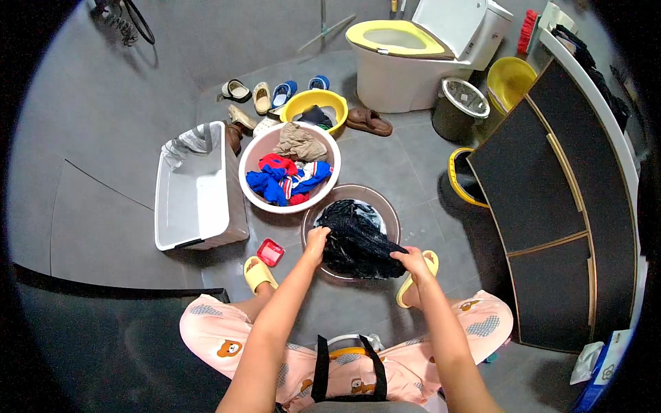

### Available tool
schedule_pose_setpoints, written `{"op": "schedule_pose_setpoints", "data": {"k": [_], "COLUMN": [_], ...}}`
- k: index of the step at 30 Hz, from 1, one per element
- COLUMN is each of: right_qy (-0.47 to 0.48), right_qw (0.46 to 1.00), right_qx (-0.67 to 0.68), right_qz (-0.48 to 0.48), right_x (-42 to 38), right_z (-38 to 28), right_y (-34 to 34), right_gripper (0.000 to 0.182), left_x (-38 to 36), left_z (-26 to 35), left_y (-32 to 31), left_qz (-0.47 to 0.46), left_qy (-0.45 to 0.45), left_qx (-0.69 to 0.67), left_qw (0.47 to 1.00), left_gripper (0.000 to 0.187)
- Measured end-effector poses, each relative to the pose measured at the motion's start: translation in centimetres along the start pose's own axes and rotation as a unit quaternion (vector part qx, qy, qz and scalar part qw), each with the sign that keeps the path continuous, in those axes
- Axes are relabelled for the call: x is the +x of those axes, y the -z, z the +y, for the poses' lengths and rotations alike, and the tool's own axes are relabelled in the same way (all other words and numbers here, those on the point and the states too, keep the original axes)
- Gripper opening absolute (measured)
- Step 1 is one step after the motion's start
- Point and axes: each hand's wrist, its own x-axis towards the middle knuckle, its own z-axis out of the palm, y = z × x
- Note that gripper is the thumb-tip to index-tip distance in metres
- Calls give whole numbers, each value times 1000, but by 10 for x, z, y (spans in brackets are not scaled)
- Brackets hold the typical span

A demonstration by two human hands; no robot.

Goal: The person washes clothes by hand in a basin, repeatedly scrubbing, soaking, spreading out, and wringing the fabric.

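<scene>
A wet black garment (358,244) is stretched between my two hands over a brown basin (390,201). My left hand (317,243) is closed on its left edge, near the basin's left rim. On the other side, my right hand (411,261) pinches the garment's right corner, just past the rim. Whitish suds (372,212) show around the cloth inside the basin, and part of the garment lies down in it. Right behind stands a pink-white basin (249,194) with blue, red and white clothes (289,180) and a beige cloth (300,142).
A white plastic bin (200,206) stands at the left, with a small red dish (270,252) near it. Behind are a yellow basin (337,103), several shoes and a toilet (392,82). A trash can (460,110) and a dark cabinet (544,206) are at the right.
</scene>
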Motion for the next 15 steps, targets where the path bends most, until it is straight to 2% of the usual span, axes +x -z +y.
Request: {"op": "schedule_pose_setpoints", "data": {"k": [2, 3, 4, 6, 7, 10, 11, 14, 15], "right_qy": [64, 95, 114, 147, 166, 168, 174, 188, 193], "right_qw": [996, 991, 988, 969, 967, 958, 956, 950, 947], "right_qx": [-28, 0, 62, 189, 190, 231, 235, 249, 256], "right_qz": [60, 91, 79, 59, 43, 31, 24, -3, -13], "right_x": [2, -2, -7, -21, -29, -51, -54, -59, -61], "right_z": [6, 0, -12, -33, -43, -64, -63, -63, -66], "right_y": [-11, -15, -17, -18, -14, -4, -1, 5, 6], "right_gripper": [21, 19, 18, 18, 20, 23, 23, 23, 22], "left_x": [-9, -12, -13, -24, -30, -35, -37, -37, -32], "left_z": [13, 18, 15, 4, 1, 7, 9, 14, 10], "left_y": [0, -1, -2, -3, -4, -10, -13, -21, -23], "left_qz": [-66, -98, -91, -79, -63, 34, 46, 94, 140], "left_qy": [-103, -153, -247, -421, -349, -170, -200, -343, -420], "left_qx": [124, 185, 252, 377, 397, 501, 503, 532, 501], "left_qw": [985, 966, 931, 821, 847, 848, 840, 769, 744], "left_gripper": [14, 14, 17, 23, 33, 36, 28, 18, 18]}}
